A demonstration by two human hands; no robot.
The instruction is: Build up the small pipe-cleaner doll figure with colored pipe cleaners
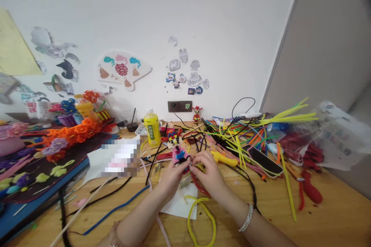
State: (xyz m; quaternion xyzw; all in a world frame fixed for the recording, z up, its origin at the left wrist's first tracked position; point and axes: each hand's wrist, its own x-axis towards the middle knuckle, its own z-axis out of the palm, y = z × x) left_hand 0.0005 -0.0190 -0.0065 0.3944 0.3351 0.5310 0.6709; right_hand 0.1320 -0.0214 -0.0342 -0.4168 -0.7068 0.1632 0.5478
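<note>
Evidently the left hand grips the doll low; can't tell what the right hand holds, yellow glue gun beside it

Fuzzy doll: red headpiece, pale face, pink-and-blue body; roughly upright, lower part in left hand, right hand alongside

Soft light washes the wall before me, duller toward the right. Over there the plastic bag looks smeared, perhaps by lens stretch.
</note>
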